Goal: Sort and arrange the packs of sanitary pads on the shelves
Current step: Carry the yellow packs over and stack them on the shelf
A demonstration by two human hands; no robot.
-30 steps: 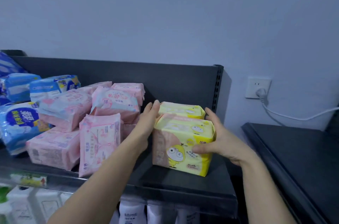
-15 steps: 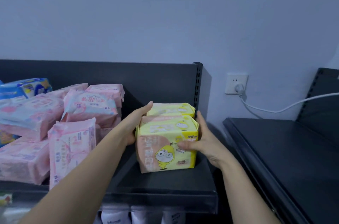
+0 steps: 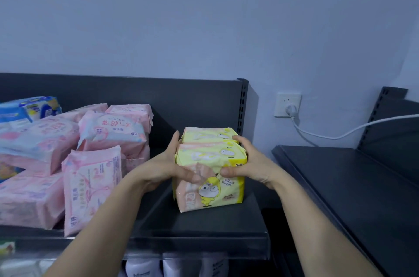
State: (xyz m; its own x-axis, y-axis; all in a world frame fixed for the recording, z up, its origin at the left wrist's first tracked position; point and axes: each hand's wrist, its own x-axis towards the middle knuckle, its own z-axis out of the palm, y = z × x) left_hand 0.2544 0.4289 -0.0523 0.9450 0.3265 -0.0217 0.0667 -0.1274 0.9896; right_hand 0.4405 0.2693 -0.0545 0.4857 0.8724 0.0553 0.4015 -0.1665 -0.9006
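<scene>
Yellow pack (image 3: 210, 186) (upright) between left hand (image 3: 164, 169), right hand (image 3: 250, 163).

Two yellow packs (image 3: 210, 156) stand upright; pink packs (image 3: 90, 186) lie heaped leftward.

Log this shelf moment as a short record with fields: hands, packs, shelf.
left hand: grips the left side of the front yellow pack, thumb across its face
right hand: grips its right side, thumb on the front
front yellow pack: upright on the shelf
rear yellow pack: directly behind the front one
pink packs: heaped to the left
blue packs: far left, partly out of view
</scene>
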